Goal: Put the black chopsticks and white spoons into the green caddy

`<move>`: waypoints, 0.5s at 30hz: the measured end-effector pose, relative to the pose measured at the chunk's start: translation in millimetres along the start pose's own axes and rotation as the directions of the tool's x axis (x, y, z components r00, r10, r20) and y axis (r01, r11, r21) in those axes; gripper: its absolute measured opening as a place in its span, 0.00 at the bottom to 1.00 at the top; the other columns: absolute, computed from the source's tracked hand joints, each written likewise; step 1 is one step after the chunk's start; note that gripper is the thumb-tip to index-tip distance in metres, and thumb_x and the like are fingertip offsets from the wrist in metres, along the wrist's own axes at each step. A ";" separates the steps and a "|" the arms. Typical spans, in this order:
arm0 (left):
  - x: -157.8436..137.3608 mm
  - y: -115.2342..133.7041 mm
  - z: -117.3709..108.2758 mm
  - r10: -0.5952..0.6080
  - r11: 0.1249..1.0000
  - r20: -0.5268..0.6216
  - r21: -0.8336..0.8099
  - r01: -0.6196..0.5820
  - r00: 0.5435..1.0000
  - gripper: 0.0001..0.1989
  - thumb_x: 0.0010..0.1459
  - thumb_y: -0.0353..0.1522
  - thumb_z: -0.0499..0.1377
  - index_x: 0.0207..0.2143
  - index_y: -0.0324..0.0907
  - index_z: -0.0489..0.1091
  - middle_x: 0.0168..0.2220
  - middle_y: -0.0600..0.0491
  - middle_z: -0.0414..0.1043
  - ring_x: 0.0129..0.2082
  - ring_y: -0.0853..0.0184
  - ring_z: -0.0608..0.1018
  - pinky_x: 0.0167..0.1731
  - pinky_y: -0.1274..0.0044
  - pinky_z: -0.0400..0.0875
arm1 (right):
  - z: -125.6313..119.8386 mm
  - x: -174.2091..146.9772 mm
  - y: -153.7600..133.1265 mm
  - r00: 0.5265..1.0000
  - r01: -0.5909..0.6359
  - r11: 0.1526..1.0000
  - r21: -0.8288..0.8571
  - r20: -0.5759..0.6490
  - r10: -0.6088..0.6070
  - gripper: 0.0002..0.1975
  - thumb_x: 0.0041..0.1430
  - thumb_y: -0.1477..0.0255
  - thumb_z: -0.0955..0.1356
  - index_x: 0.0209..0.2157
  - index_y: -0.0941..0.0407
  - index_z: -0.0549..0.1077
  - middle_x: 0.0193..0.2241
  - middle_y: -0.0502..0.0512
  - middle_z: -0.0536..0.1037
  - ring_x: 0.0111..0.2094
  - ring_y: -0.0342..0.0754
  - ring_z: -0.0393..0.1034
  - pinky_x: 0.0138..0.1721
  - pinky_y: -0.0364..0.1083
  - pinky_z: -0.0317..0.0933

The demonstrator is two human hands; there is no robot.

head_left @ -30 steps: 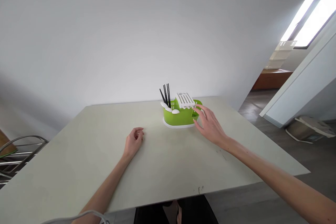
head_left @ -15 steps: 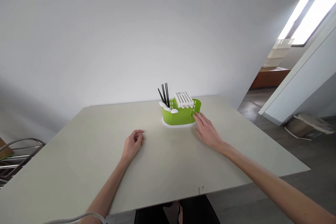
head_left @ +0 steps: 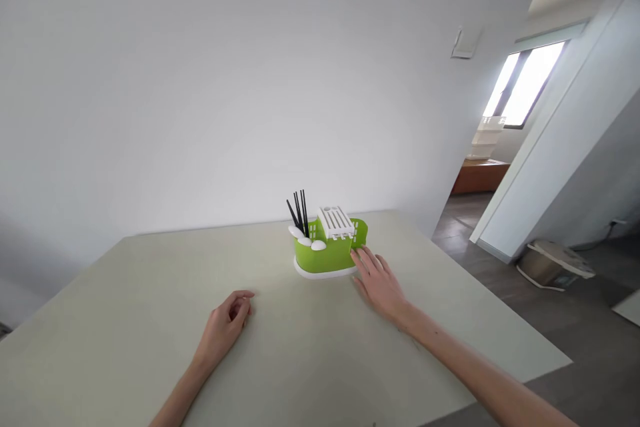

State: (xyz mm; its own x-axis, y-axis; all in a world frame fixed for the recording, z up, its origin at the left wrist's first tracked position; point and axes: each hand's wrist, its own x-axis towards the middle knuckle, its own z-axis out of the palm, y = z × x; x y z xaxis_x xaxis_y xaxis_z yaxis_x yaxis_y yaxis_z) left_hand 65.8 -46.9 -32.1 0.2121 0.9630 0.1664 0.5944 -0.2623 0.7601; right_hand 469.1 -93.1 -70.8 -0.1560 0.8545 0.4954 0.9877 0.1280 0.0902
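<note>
A green utensil holder (head_left: 325, 257) with a white base stands on the table near the wall. Black chopsticks (head_left: 302, 213) lean up out of its left end, and several white spoons (head_left: 319, 245) hang with their bowls over its front left rim. On its top sits a white slotted rack (head_left: 335, 221). My right hand (head_left: 381, 285) reaches to the holder's front right corner, fingers stretched out with the tips at or against its side; firm contact cannot be made out. My left hand (head_left: 227, 322) rests on the table, left of the holder, fingers loosely curled around nothing visible.
The pale table (head_left: 150, 300) meets a white wall (head_left: 225, 93) behind the holder. Beyond the table's right edge, a brownish appliance (head_left: 553, 263) stands on the grey floor. A window (head_left: 533, 83) shows farther back.
The view has tilted up and turned slightly right, so everything appears lower and farther left. Both hands keep nearly the same place beside the holder, which has not visibly moved.
</note>
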 end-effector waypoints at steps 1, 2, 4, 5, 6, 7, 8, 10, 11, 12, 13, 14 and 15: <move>0.1 -0.6 -1.2 -0.002 1.000 0.004 -0.001 0.002 1.000 0.19 0.64 0.46 0.52 0.46 0.45 0.74 0.27 0.57 0.73 0.26 0.65 0.73 0.31 0.75 0.68 | 2.0 1.1 3.2 1.000 -0.004 1.000 -0.011 0.003 0.004 0.33 0.76 0.67 0.54 0.77 0.55 0.43 0.72 0.64 0.63 0.73 0.59 0.52 0.70 0.61 0.52; -0.5 -0.5 -2.1 -0.005 1.000 0.005 -0.005 0.005 1.000 0.20 0.65 0.47 0.51 0.46 0.45 0.73 0.27 0.57 0.73 0.26 0.65 0.73 0.31 0.75 0.68 | 3.6 1.7 6.9 1.000 -0.009 1.000 -0.021 0.008 0.009 0.33 0.76 0.67 0.54 0.77 0.55 0.43 0.72 0.64 0.62 0.73 0.59 0.52 0.70 0.61 0.52; -3.1 1.6 -2.8 -0.006 1.000 0.003 -0.009 0.006 1.000 0.19 0.65 0.46 0.51 0.46 0.45 0.73 0.28 0.57 0.74 0.27 0.65 0.74 0.31 0.75 0.69 | 5.4 0.9 16.3 1.000 -0.021 0.999 -0.035 0.022 0.022 0.33 0.76 0.68 0.54 0.77 0.55 0.43 0.72 0.63 0.62 0.74 0.59 0.50 0.70 0.62 0.51; -4.7 3.4 -2.5 -0.005 1.000 0.003 -0.007 0.005 1.000 0.19 0.65 0.46 0.51 0.46 0.45 0.73 0.28 0.57 0.74 0.27 0.65 0.74 0.32 0.75 0.69 | 6.1 -0.1 22.1 0.999 -0.026 0.999 -0.040 0.029 0.027 0.33 0.75 0.68 0.55 0.77 0.55 0.43 0.72 0.63 0.61 0.74 0.59 0.50 0.70 0.62 0.51; -6.2 5.1 -1.8 -0.004 1.000 0.003 0.000 0.004 1.000 0.19 0.65 0.46 0.51 0.45 0.45 0.74 0.28 0.56 0.74 0.27 0.65 0.74 0.32 0.75 0.69 | 6.8 -1.3 28.6 0.999 -0.031 0.999 -0.045 0.036 0.033 0.33 0.75 0.68 0.55 0.77 0.55 0.43 0.73 0.63 0.61 0.74 0.58 0.49 0.70 0.61 0.51; -7.4 6.6 -1.0 -0.005 1.000 0.004 0.009 0.005 1.000 0.18 0.65 0.45 0.51 0.45 0.45 0.74 0.28 0.56 0.74 0.27 0.65 0.74 0.32 0.75 0.68 | 7.6 -2.5 35.7 0.998 -0.038 0.998 -0.048 0.042 0.040 0.34 0.75 0.68 0.55 0.77 0.56 0.43 0.73 0.63 0.61 0.75 0.58 0.48 0.71 0.61 0.50; -8.4 7.5 -0.1 -0.007 1.000 0.006 0.018 0.007 1.000 0.18 0.65 0.45 0.51 0.45 0.45 0.73 0.28 0.56 0.74 0.27 0.65 0.73 0.32 0.75 0.68 | 8.7 -3.7 43.1 0.998 -0.045 0.998 -0.050 0.047 0.048 0.34 0.75 0.68 0.55 0.77 0.56 0.44 0.73 0.63 0.61 0.75 0.59 0.48 0.71 0.61 0.50; -9.7 7.4 1.4 -0.013 0.999 0.011 0.033 0.012 1.000 0.17 0.65 0.44 0.51 0.45 0.45 0.73 0.28 0.57 0.73 0.27 0.65 0.73 0.32 0.75 0.68 | 11.2 -5.8 58.4 0.996 -0.064 0.996 -0.053 0.055 0.067 0.34 0.74 0.67 0.55 0.77 0.57 0.45 0.72 0.64 0.61 0.75 0.61 0.48 0.71 0.61 0.50; -10.1 6.4 1.8 -0.014 0.999 0.011 0.038 0.014 1.000 0.17 0.65 0.44 0.51 0.45 0.45 0.73 0.28 0.57 0.73 0.27 0.65 0.72 0.32 0.75 0.68 | 12.5 -6.6 66.0 0.995 -0.076 0.996 -0.055 0.057 0.079 0.34 0.74 0.67 0.55 0.77 0.57 0.45 0.72 0.64 0.62 0.75 0.62 0.48 0.71 0.62 0.50; -10.5 5.0 2.0 -0.015 0.999 0.012 0.042 0.014 1.000 0.17 0.66 0.45 0.51 0.45 0.46 0.73 0.28 0.57 0.73 0.28 0.65 0.72 0.32 0.75 0.67 | 13.7 -7.5 73.6 0.994 -0.088 0.994 -0.058 0.059 0.091 0.34 0.74 0.66 0.55 0.77 0.57 0.45 0.71 0.65 0.62 0.74 0.62 0.48 0.71 0.62 0.51; -10.8 3.3 2.0 -0.013 0.999 0.012 0.044 0.013 1.000 0.17 0.66 0.45 0.51 0.45 0.46 0.73 0.28 0.57 0.73 0.28 0.65 0.72 0.32 0.75 0.67 | 14.9 -8.3 81.1 0.993 -0.101 0.993 -0.062 0.061 0.105 0.34 0.74 0.66 0.55 0.77 0.58 0.45 0.71 0.65 0.63 0.74 0.63 0.48 0.70 0.62 0.51; -11.1 1.7 1.9 -0.011 0.999 0.013 0.045 0.011 1.000 0.17 0.66 0.45 0.51 0.45 0.46 0.73 0.28 0.57 0.73 0.28 0.65 0.72 0.32 0.75 0.67 | 15.9 -9.2 88.5 0.991 -0.114 0.991 -0.066 0.063 0.118 0.34 0.74 0.65 0.55 0.76 0.58 0.46 0.71 0.66 0.63 0.74 0.64 0.49 0.70 0.63 0.51; -11.3 0.4 1.8 -0.011 0.999 0.013 0.047 0.010 1.000 0.17 0.66 0.45 0.51 0.45 0.46 0.73 0.28 0.57 0.73 0.28 0.66 0.72 0.32 0.75 0.67 | 16.8 -10.2 96.1 0.989 -0.127 0.989 -0.070 0.067 0.131 0.34 0.74 0.64 0.55 0.76 0.58 0.47 0.71 0.66 0.63 0.74 0.64 0.49 0.70 0.63 0.51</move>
State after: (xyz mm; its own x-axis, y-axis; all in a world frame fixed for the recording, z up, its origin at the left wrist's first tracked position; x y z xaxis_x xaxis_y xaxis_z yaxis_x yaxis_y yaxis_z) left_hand 65.1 -58.0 -34.9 0.2159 0.9649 0.1496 0.6322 -0.2549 0.7317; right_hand 565.8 -81.1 -81.7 -0.0237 0.8956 0.4442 0.9960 -0.0169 0.0872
